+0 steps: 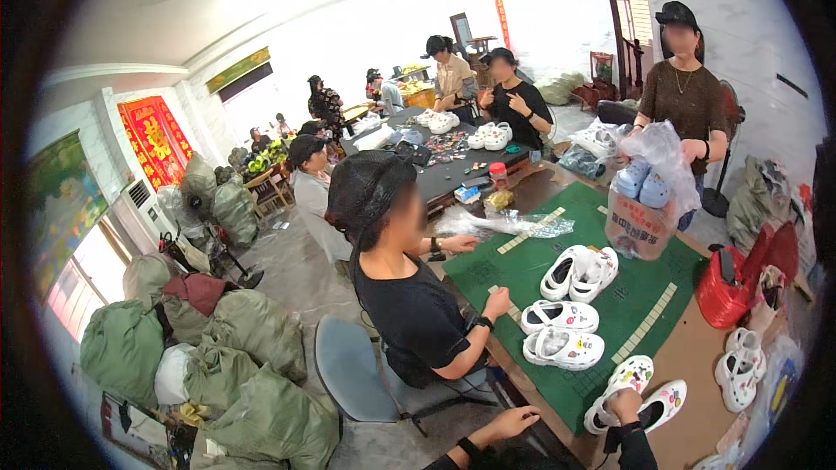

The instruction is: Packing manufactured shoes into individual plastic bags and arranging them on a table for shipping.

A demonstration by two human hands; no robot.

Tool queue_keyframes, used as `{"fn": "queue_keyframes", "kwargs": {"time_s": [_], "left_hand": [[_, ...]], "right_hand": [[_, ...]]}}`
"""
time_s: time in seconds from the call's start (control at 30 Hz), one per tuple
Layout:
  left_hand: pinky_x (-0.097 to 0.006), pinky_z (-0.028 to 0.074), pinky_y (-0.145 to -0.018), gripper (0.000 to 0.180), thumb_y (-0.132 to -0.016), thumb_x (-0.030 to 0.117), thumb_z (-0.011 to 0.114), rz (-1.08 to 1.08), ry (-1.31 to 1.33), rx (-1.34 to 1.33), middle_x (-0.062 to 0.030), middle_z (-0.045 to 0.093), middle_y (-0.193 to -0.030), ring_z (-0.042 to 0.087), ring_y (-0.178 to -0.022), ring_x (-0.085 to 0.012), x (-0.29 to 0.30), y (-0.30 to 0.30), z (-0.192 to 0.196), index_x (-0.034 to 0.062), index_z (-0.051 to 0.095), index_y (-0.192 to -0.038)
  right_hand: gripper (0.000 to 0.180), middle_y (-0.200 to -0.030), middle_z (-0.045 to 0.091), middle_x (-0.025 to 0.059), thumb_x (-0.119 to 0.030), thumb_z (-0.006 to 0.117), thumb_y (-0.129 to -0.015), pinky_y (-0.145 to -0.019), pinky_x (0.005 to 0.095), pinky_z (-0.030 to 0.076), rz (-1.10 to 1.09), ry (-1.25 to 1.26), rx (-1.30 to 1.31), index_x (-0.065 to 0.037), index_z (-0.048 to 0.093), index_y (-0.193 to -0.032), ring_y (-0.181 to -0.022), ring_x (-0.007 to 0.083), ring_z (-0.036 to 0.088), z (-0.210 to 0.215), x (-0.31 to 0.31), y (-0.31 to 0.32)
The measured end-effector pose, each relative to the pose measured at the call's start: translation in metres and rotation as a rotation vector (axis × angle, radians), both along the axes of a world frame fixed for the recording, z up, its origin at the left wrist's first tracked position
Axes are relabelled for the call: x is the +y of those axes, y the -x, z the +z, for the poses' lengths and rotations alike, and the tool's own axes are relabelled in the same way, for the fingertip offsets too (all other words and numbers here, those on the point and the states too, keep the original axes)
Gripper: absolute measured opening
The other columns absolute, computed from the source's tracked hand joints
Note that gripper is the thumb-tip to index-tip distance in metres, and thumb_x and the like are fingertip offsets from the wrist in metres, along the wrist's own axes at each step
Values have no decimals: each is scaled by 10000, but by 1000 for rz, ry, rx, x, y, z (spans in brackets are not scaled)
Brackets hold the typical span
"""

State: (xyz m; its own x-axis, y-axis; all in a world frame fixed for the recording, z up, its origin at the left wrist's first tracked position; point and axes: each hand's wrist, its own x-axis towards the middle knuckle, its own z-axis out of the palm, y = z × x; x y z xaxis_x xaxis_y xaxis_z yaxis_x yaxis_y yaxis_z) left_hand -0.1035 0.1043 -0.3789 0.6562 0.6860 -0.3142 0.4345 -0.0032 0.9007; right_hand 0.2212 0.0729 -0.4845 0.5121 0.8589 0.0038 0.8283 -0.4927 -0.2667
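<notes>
My right hand (623, 404) is closed on a white clog (629, 376) decorated with small coloured charms, at the near edge of the green table mat (557, 383). A second white clog (666, 400) of the same kind lies just to its right. My left hand (514, 422) hovers off the table's edge with its fingers spread and nothing in it, and a dark band sits on that wrist. More pairs of white clogs (562, 346) lie on the mat beyond my hands.
A person in black (409, 305) sits on a grey chair (348, 374) at the table's left. Another person (684, 96) stands at the far side holding a clear bag of blue clogs (640, 178). A red bag (727, 292) sits right; green sacks (252, 383) cover the floor left.
</notes>
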Motion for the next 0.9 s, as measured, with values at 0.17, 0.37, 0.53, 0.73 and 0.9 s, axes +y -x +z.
{"fn": "queue_keyframes", "kwargs": {"time_s": [0.17,0.37,0.53,0.73,0.9], "left_hand": [[-329,434,-774,370,-882,295,454,-20,-18,3,-146,583,-1018,561,-932,-246,6,-2,-4,17,499,-1122],[-333,413,-819,383,-888,282,453,-83,-29,-45,-156,557,-1053,538,-958,-247,15,-32,11,31,458,-1178],[-329,379,-877,455,-859,282,515,-50,-199,-165,-162,484,-1157,475,-1052,-244,10,-72,62,35,405,-1226],[-335,420,-836,527,-772,312,637,26,-227,-227,-149,554,-1072,538,-967,-212,9,-110,64,-18,468,-1147],[-268,450,-755,267,-805,126,600,267,54,-598,-69,615,-930,562,-836,-130,2,-124,75,-51,559,-1001]], "right_hand": [[140,-642,543,134,-111,564,-647,-582,341,414,-277,-499,474,19,552,-697,-594,262,524,28,-27,-13],[170,-1023,487,157,-50,509,-783,-853,349,343,-83,-968,269,26,465,-929,-951,278,467,103,-36,1],[192,-1098,484,175,-80,483,-808,-929,381,293,143,-949,369,35,467,-960,-1042,310,441,170,-35,35],[108,-709,478,14,-106,521,-821,-605,220,374,195,-731,887,-3,519,-851,-667,83,436,194,-44,76],[135,-694,525,24,-122,531,-827,-588,224,384,101,-798,878,11,540,-850,-645,81,464,194,-44,65]]}}
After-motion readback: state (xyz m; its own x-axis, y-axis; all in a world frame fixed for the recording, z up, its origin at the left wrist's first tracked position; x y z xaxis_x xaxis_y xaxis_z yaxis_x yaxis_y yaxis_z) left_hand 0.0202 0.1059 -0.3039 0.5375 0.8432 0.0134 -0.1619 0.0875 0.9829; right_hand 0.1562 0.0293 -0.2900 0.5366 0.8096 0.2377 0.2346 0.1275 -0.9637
